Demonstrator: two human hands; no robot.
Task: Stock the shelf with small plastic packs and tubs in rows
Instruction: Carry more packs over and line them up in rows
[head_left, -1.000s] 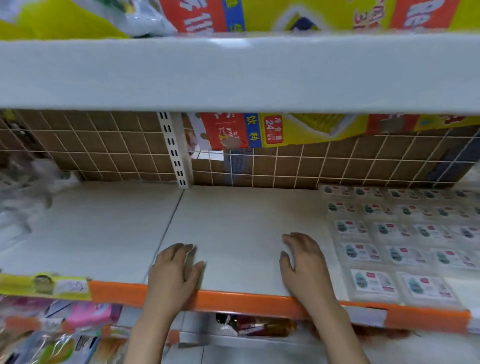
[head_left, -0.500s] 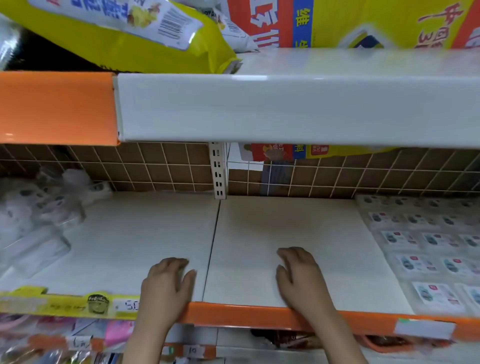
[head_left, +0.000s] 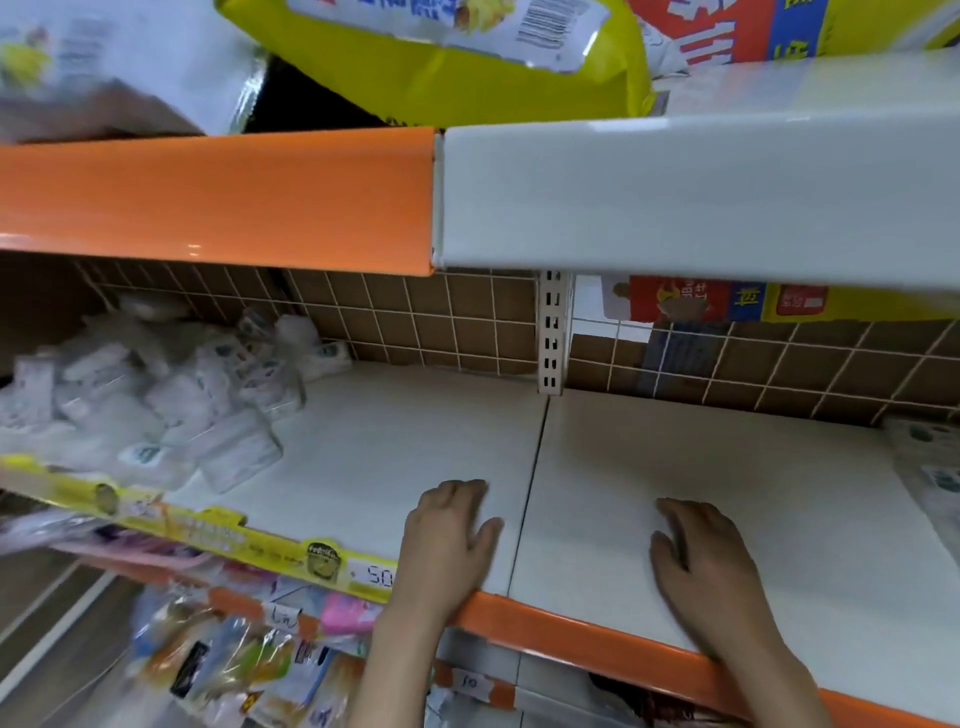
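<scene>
A white shelf board (head_left: 395, 457) with an orange front rail runs across the middle. My left hand (head_left: 447, 540) rests flat on the board just left of the seam between two panels, fingers relaxed, holding nothing. My right hand (head_left: 701, 566) lies palm down on the right panel, also empty. A loose heap of small clear plastic packs (head_left: 156, 395) is piled at the left end of the shelf, about an arm's reach from my left hand. Flat packs in rows (head_left: 930, 467) show only at the far right edge.
The upper shelf (head_left: 675, 197) overhangs close above, carrying a yellow bag (head_left: 441, 73) and red-yellow cartons. A slotted upright (head_left: 553, 332) stands at the back against brown tiled wall and wire grid. Below the rail hang colourful packets (head_left: 249, 670) and price labels.
The view has swung left and up, bringing the heap of loose packs into sight and pushing the laid-out rows to the right edge. Both hands stay flat on the shelf.
</scene>
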